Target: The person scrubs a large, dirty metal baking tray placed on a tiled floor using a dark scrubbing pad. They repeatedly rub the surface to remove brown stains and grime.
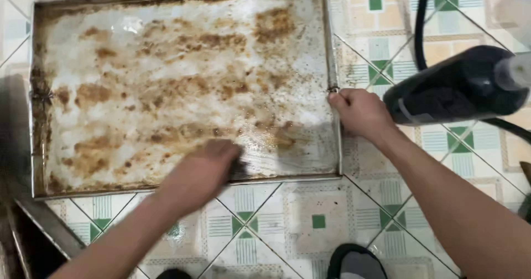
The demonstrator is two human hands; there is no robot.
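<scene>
Baking tray, a wide rectangular metal one crusted with brown burnt-on residue and streaked with whitish foam, lies flat on the tiled floor and fills most of the view. At its far left a dark metal frame runs along the floor beside the tray's corner. The left hand presses down inside the tray near its front edge, blurred, its grip clenched on a small dark scrubbing pad that peeks out under the fingers. The patch of tray just right of that hand looks cleaner and greyer. Further right, the right hand clasps the tray's right rim, fingers curled over the edge. Beyond it, on the floor, lies a dark bottle-shaped object with a pale cap, and a black hose curves behind it.
</scene>
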